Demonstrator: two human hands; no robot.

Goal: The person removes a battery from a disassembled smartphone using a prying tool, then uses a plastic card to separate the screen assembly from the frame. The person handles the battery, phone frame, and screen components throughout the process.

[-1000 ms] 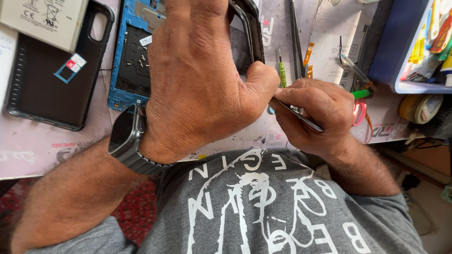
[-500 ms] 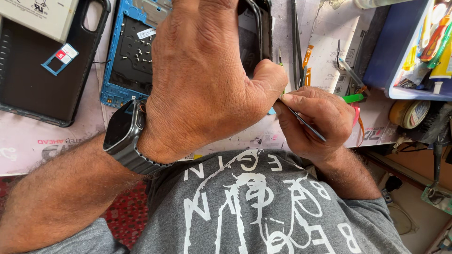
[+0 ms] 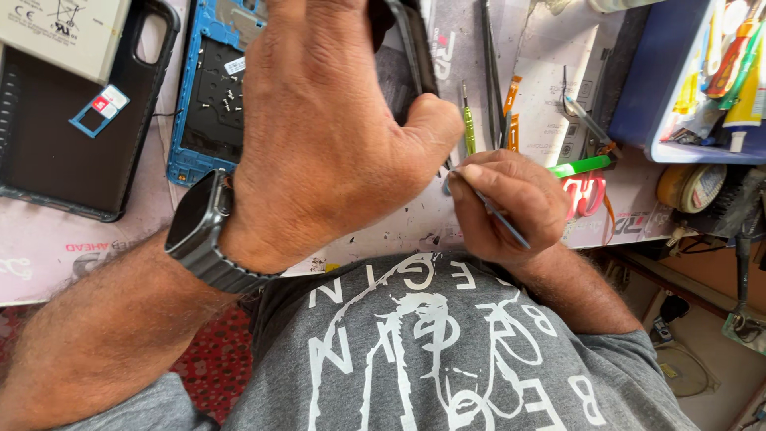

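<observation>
Two hands at work over a cluttered surface [image 3: 48, 255]. Left hand [image 3: 327, 128], smartwatch [image 3: 199, 227] on its wrist, is closed around the edge of a dark phone [image 3: 407, 60] held upright-tilted above the surface, thumb pressed on its lower corner. Right hand [image 3: 511, 203] pinches a thin metal tool [image 3: 499, 215], tip meeting the phone's corner just beside the left thumb. Blue phone frame [image 3: 187, 104] with loose screws lies left of the phone; black case [image 3: 72, 168] further left with a small SIM card holder [image 3: 100, 108] on it. Green screwdriver [image 3: 468, 128], tweezers [image 3: 491, 64], blue tray [image 3: 646, 96], tape roll [image 3: 690, 185] to the right.
</observation>
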